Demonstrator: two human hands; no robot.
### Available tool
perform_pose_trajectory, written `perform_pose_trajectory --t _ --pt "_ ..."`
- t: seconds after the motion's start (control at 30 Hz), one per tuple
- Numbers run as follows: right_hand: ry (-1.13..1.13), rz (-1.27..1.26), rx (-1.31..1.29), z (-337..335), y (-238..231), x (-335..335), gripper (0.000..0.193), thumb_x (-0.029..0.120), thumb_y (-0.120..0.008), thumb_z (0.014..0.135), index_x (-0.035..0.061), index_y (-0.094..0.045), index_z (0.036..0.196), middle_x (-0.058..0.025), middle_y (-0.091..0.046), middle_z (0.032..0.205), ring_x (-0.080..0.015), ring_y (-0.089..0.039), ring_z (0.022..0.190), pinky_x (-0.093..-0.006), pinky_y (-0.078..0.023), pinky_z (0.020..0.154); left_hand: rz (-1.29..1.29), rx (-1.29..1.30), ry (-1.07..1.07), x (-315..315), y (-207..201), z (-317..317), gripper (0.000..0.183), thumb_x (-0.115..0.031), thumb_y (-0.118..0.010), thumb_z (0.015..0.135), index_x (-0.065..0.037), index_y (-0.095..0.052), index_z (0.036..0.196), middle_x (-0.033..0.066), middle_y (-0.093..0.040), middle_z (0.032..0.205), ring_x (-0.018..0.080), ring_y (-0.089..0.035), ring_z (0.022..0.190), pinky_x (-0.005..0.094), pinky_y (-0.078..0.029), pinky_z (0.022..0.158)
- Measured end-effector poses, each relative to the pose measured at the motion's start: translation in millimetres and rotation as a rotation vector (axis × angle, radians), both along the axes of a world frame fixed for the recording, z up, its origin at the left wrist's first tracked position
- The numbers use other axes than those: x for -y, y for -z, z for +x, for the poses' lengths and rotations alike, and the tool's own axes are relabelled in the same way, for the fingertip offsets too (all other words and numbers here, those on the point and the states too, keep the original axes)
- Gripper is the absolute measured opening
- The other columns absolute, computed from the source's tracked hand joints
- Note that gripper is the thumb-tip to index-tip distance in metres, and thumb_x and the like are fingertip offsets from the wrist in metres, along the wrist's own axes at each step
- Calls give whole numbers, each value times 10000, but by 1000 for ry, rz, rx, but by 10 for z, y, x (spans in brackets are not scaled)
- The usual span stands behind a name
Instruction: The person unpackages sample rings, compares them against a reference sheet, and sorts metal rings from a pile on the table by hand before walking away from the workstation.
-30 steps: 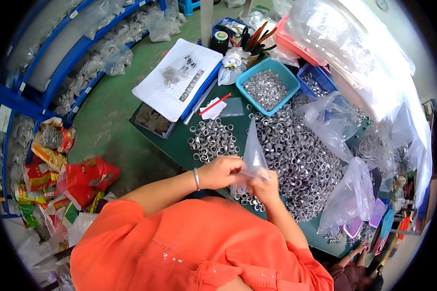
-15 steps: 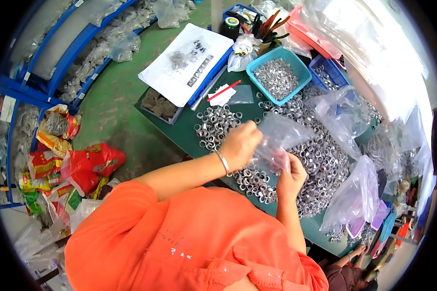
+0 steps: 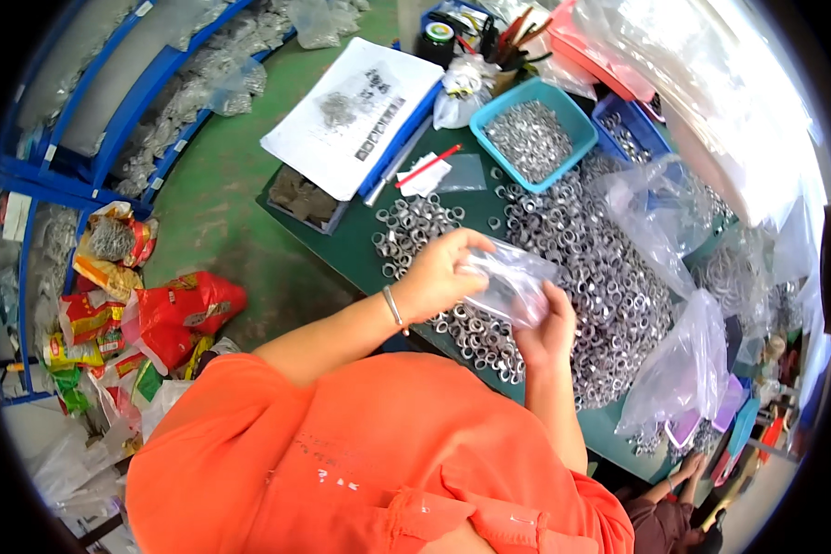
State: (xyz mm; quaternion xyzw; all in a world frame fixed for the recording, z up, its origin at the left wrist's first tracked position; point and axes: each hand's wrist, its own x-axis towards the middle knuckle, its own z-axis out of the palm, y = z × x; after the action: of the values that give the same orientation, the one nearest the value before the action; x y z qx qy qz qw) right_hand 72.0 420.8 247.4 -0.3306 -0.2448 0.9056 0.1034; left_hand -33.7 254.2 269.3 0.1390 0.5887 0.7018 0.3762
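Note:
A clear plastic bag [image 3: 511, 277] is stretched between my two hands above the green table. My left hand [image 3: 448, 274], with a metal bangle at its wrist, pinches the bag's left side. At the right side, my right hand [image 3: 548, 329] grips it with thumb and fingers. Under and around the bag lie grey metal rings: a big heap [image 3: 619, 305] to the right, a smaller pile [image 3: 406, 231] beyond my left hand, and another group [image 3: 480, 343] between my forearms. Whether the bag holds anything, I cannot make out.
A teal basin [image 3: 579, 138] of small metal parts stands at the back, beside a blue bin [image 3: 630, 129]. Papers [image 3: 355, 111], a red pencil [image 3: 429, 166] and a box of brown material [image 3: 300, 201] lie back left. Another person's hands [image 3: 688, 469] show at lower right.
The bag has been drawn down and flattened between my hands. My left hand has shifted slightly left and turned; my right hand has edged left.

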Motion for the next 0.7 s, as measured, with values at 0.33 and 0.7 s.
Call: perform_pose_trajectory --t 0.33,0.7 --pt "-821 2445 -140 -409 -342 228 189 156 -669 713 61 -659 876 -100 -595 1109 -219 -445 1210 -511 -237 1068 -399 -545 -76 24 74 -460 265 -129 -601 852 12 -614 1076 120 -653 932 147 -607 816 307 -479 725" --pt "-811 2547 -178 -470 -284 153 109 99 -566 742 65 -660 786 -125 -575 1189 -227 -425 1236 -542 -146 1101 -682 -1723 519 309 -97 -657 179 -214 -690 711 -71 -652 811 99 -573 1213 200 -491 1195 585 -186 1083"
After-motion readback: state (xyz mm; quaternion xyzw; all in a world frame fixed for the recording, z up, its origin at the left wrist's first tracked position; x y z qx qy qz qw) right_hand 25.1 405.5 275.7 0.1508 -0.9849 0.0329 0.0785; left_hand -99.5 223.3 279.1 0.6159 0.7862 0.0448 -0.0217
